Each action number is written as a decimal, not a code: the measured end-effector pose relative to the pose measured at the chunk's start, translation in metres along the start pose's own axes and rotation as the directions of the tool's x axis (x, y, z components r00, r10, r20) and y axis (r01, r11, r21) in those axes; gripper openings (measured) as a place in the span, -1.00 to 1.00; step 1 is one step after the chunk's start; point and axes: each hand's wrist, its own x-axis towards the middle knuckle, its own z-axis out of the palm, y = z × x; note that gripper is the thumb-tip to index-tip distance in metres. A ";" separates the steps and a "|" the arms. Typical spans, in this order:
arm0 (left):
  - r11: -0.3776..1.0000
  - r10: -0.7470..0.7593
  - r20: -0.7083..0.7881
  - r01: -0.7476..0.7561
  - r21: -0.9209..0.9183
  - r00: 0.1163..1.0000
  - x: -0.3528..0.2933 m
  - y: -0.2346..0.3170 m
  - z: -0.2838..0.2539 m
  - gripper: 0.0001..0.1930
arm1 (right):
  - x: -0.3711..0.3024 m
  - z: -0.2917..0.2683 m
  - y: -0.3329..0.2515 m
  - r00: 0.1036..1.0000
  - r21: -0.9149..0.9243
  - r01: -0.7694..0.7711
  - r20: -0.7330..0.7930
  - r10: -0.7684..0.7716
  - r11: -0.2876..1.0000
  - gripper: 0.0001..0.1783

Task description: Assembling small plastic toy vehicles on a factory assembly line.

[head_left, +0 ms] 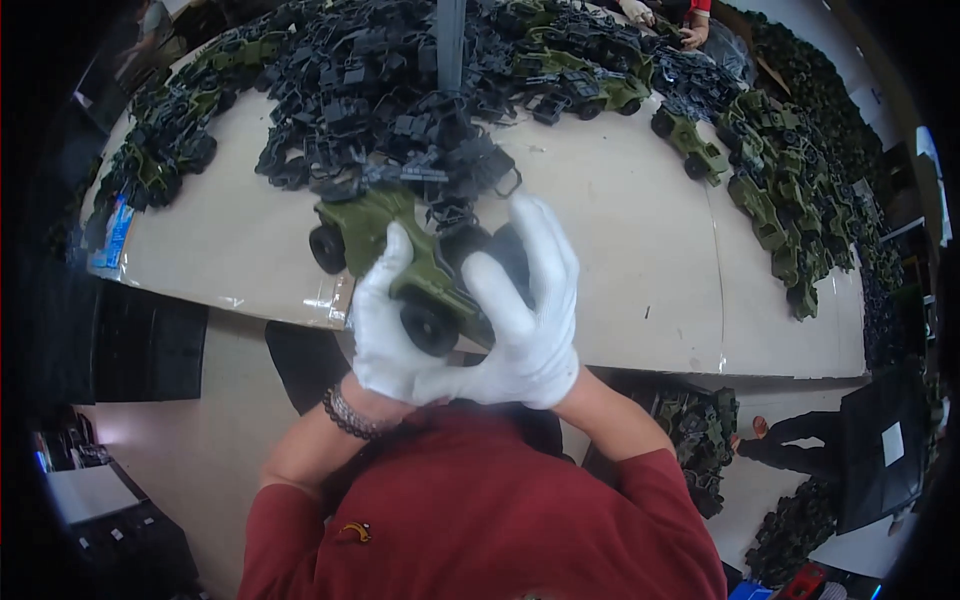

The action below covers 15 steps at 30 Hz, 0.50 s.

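A green truck (372, 228) sits held between two white-gloved grips at the counter's (640, 240) near edge.

The left grip (385, 330) is clamped on the truck's side, thumb over the body, one black wheel (429, 328) just beside its palm and another (326, 249) beyond its fingertips; the right grip (530, 320) is closed around a dark part (512, 262) at the truck's right end, though whether that part is fixed on cannot be told. Beyond both grips spreads a heap of dark parts (355, 85); well to their right lie more green trucks (785, 215), and far to their left, a blue packet (117, 235).
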 end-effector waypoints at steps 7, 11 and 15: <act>0.979 0.205 -0.047 -0.206 -0.009 0.978 0.013 0.000 -0.009 -0.48 | 0.038 0.014 0.033 0.979 0.073 0.197 -0.056 -0.193 0.978 -0.27; 0.964 0.225 0.015 -0.225 0.140 0.974 0.026 0.028 -0.014 -0.49 | 0.059 0.023 0.050 0.976 0.056 0.215 0.009 -0.216 0.975 -0.22; 0.859 0.433 -0.254 -0.311 0.406 0.865 0.048 0.099 -0.025 -0.56 | 0.097 0.028 0.117 0.990 0.105 0.058 0.119 -0.071 0.993 -0.26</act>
